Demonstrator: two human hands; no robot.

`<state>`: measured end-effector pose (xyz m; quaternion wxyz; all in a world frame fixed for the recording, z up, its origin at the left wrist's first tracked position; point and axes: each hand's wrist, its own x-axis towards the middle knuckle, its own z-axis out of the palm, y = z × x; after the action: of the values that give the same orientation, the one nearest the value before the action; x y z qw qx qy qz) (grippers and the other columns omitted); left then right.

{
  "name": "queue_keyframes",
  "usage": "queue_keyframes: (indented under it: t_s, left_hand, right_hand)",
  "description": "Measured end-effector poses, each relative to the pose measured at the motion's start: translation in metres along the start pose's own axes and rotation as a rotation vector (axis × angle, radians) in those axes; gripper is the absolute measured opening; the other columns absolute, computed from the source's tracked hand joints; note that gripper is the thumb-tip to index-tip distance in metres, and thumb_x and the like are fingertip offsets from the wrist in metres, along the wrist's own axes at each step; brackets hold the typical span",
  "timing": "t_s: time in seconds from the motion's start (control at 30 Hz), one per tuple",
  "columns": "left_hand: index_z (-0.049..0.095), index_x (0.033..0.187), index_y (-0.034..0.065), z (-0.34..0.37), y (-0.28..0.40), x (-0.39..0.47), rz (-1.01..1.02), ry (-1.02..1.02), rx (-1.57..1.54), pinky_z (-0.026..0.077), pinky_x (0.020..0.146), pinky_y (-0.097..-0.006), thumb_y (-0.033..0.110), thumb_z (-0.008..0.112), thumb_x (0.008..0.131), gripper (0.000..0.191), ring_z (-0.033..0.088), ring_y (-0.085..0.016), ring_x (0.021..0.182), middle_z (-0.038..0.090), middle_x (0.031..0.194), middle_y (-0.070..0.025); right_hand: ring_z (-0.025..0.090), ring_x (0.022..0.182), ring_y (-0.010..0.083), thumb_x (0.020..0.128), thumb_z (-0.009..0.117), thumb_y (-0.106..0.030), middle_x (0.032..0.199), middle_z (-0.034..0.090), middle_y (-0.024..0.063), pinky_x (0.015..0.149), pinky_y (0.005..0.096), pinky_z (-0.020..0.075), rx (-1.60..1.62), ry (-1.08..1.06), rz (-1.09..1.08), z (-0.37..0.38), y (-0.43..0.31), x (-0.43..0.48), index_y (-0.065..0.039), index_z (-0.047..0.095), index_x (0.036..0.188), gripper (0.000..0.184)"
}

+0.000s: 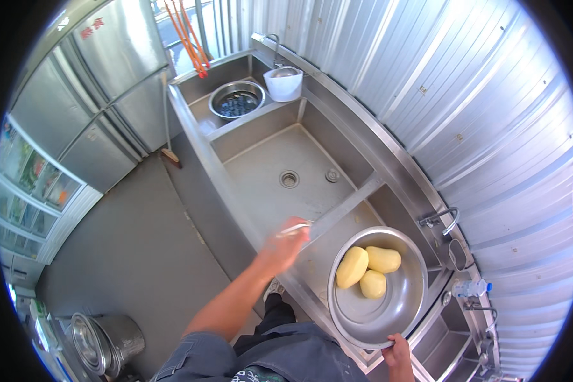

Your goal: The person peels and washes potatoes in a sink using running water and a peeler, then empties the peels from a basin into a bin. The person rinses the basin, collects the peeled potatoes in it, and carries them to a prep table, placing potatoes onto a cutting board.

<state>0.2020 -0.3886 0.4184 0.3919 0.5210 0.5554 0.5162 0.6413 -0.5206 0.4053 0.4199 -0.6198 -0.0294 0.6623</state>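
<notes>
My left hand (289,246) is raised over the near end of the sink, closed around a slim, pale hand tool (293,229). Motion blurs the tool, so its exact kind is unclear. With my right hand (397,351) I grip the near rim of a large stainless steel bowl (363,317). The bowl sits at the right-hand sink basin (315,272), overlapping its edge. Inside it lie three peeled potatoes: a long one (352,267), another beside it (383,259) and a shorter one (373,284).
The middle basin (267,157) has a drain. Beyond it are a metal bowl (237,99) of dark pieces and a white tub (283,86). A faucet (441,219) and plastic bottle (470,288) line the wall. Left are refrigerators (90,95), a broom (170,155) and stacked metal pots (105,341).
</notes>
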Motion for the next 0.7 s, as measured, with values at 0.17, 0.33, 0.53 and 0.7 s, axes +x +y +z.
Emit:
queue_keyframes:
  t_s: [0.17,0.33,0.53,0.7]
  left_hand:
    - [0.062,0.106,0.0049,-0.110,0.011,-0.169,-0.426,0.524,0.165,0.045,0.064,-0.0260,0.028,0.052,0.099,0.026,0.055,-0.008,0.071,0.063,0.078,-0.0005]
    - [0.061,0.096,0.0071,-0.142,-0.037,-0.445,-0.849,0.851,0.443,0.048,0.066,-0.0372,0.036,0.054,0.093,0.030,0.061,-0.023,0.071,0.063,0.074,-0.0095]
    - [0.064,0.107,0.0042,-0.072,-0.065,-0.715,-1.355,1.083,0.424,0.050,0.084,-0.0467,0.043,0.051,0.091,0.044,0.063,-0.040,0.100,0.067,0.102,-0.0223]
    - [0.064,0.108,-0.0007,-0.003,-0.083,-0.854,-1.650,1.234,0.152,0.049,0.089,-0.0474,0.044,0.052,0.089,0.051,0.061,-0.041,0.105,0.064,0.110,-0.0255]
  right_hand:
    - [0.061,0.097,0.0317,0.075,0.051,0.002,0.103,0.060,0.0148,0.091,0.0485,0.0492,-0.083,-0.193,-0.016,-0.014,0.018,0.030,0.006,0.055,0.104,0.029]
    - [0.061,0.090,0.0243,0.077,0.051,0.000,0.090,0.060,0.0093,0.088,0.0400,0.0496,-0.180,-0.427,0.088,0.024,0.048,0.012,0.001,0.056,0.089,0.013]
    - [0.059,0.087,0.0225,0.082,0.064,-0.013,0.088,0.061,0.0067,0.079,0.0338,0.0528,-0.570,-0.532,0.289,0.050,0.090,0.051,-0.004,0.060,0.089,0.012]
    - [0.055,0.081,0.0174,0.086,0.057,-0.010,0.083,0.056,0.0048,0.070,0.0309,0.0487,-0.679,-0.656,0.216,0.112,0.147,0.015,-0.006,0.057,0.084,0.005]
